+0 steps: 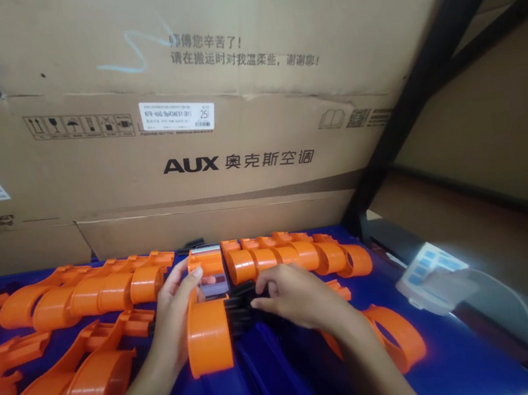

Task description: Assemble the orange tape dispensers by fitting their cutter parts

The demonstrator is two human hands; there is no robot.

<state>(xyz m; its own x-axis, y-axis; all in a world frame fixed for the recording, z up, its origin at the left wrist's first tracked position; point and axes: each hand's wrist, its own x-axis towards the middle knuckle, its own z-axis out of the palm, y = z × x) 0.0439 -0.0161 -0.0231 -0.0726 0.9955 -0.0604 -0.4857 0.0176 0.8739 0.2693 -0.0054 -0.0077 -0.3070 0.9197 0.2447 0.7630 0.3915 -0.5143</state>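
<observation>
My left hand (pixel 173 305) is closed around an orange plastic part with a wide curved band (pixel 209 340), held upright near the middle of the blue surface. Beside its fingers, a small flat case with a clear window (pixel 214 282) is partly hidden by the hand and the orange part. My right hand (pixel 291 290) has its thumb and forefinger bent together at a bunch of black pieces (pixel 243 304), just right of the orange part. What exactly the right fingertips pinch is too dark and small to make out.
Rows of similar orange parts (pixel 74 301) lie left and right on the blue surface (pixel 450 361). A large cardboard box (pixel 250 113) stands behind, with a black rack post (pixel 394 103) at right. A white device (pixel 432 278) with a cable sits at the right edge.
</observation>
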